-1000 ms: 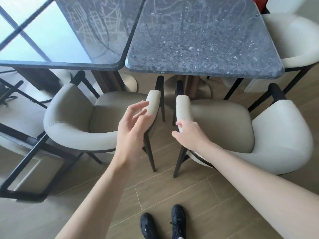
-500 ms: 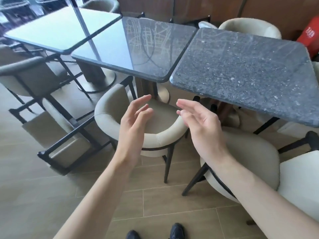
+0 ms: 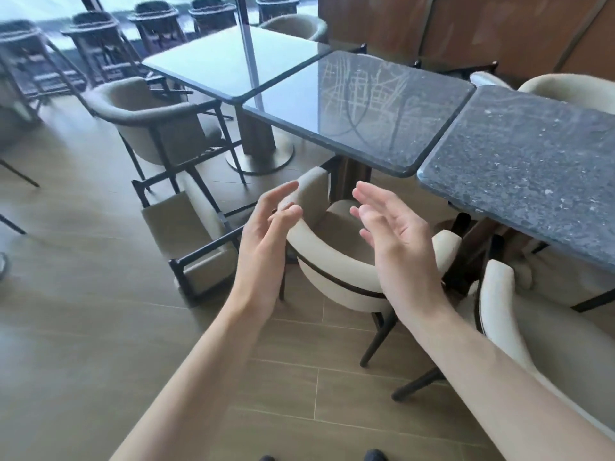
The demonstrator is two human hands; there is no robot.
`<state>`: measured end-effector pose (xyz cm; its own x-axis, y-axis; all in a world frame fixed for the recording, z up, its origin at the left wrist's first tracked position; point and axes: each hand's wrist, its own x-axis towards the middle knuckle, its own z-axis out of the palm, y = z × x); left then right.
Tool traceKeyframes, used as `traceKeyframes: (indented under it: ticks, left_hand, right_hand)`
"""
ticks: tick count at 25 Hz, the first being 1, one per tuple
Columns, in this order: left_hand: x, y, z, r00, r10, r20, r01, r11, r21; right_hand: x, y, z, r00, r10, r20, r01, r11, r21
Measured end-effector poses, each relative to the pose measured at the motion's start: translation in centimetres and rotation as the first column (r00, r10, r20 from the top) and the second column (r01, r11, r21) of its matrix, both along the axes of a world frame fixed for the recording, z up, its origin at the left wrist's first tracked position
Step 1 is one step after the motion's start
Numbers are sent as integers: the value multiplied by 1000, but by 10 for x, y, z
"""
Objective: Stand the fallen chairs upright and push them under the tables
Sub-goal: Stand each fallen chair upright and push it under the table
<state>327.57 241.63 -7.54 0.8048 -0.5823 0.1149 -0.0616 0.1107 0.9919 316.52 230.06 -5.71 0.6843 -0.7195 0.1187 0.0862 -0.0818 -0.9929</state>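
Head view. Left hand (image 3: 266, 234) and right hand (image 3: 396, 241) are raised with fingers spread, palms facing each other, holding nothing. Beyond them an upright cream chair (image 3: 332, 261) stands partly under the middle desk (image 3: 359, 108). Left of it, a fallen chair (image 3: 186, 234) lies on the floor (image 3: 83, 311).

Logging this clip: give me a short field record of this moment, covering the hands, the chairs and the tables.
left hand: open, holding nothing
right hand: open, holding nothing
upright chair: beige, at the middle table, partly under it
fallen chair: on its side on the floor, left of the upright chair
right chair: upright, beside the speckled table
remaining: fallen chair not yet stood up
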Motion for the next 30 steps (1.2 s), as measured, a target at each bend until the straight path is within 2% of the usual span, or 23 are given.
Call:
traceKeyframes:
  ticks: [8, 15, 22, 30]
  left_hand:
    - [78, 126, 11, 993, 112, 28, -114, 992, 60]
    - [130, 196, 16, 980, 201, 2, -201, 978, 58]
    - [203, 231, 18, 971, 237, -11, -237, 970, 51]
    - [330, 235, 14, 980, 200, -19, -198, 977, 78]
  right_hand:
    - [79, 103, -1, 999, 38, 17, -39, 998, 48]
    - [147, 155, -3, 996, 94, -5, -94, 995, 43]
    - [230, 180, -4, 990, 141, -16, -140, 988, 64]
    - [361, 192, -18, 991, 134, -29, -130, 984, 121]
